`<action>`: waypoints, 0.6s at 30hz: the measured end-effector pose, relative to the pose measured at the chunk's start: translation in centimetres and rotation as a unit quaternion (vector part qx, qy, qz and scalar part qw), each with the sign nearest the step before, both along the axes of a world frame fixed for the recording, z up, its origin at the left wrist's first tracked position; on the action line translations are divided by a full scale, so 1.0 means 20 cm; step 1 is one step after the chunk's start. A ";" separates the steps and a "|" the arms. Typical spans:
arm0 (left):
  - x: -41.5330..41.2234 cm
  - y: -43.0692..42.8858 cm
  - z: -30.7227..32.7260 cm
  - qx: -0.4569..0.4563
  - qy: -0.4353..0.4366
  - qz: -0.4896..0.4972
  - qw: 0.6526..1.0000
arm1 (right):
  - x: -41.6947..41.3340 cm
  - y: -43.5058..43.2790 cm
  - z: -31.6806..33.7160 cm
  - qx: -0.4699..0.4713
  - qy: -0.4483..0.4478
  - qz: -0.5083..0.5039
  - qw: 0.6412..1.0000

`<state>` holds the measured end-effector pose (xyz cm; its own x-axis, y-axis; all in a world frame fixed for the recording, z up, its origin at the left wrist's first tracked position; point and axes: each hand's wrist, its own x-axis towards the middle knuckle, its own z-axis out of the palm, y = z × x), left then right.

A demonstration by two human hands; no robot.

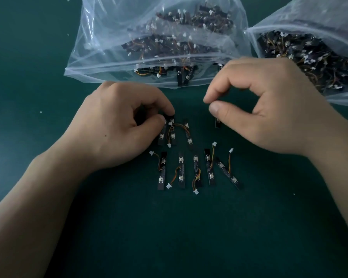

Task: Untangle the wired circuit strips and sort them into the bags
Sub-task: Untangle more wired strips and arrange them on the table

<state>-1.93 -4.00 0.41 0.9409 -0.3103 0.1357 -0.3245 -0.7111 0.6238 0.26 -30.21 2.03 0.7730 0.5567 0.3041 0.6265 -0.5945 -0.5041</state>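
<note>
Several black circuit strips with orange wires and white plugs lie in a row [197,171] on the green mat. Above the row sits a small tangled cluster of strips [175,133]. My left hand [117,127] pinches the top end of that cluster between thumb and forefinger. My right hand [269,105] hovers to the right, thumb and forefinger curled close together with nothing between them. One strip [217,123] lies just under the right thumb, mostly hidden. Two clear plastic bags hold many more strips: one [100,63] at the back centre, the other [329,27] at the back right.
The green mat [189,227] stretches wide toward me below the row of strips. A few strips [180,76] poke out of the centre bag's open mouth. Small white specks dot the mat at the left.
</note>
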 end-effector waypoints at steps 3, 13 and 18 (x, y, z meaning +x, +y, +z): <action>0.00 0.00 -0.01 -0.005 -0.005 0.006 1.000 | -0.01 -0.01 -0.07 0.031 -0.049 -0.017 0.998; 0.00 -0.02 -0.01 -0.008 -0.008 0.027 1.000 | -0.07 -0.09 -0.13 0.075 0.019 -0.041 0.996; 0.00 -0.03 -0.01 -0.011 -0.007 0.031 0.999 | -0.11 -0.10 -0.09 0.006 0.118 0.019 0.993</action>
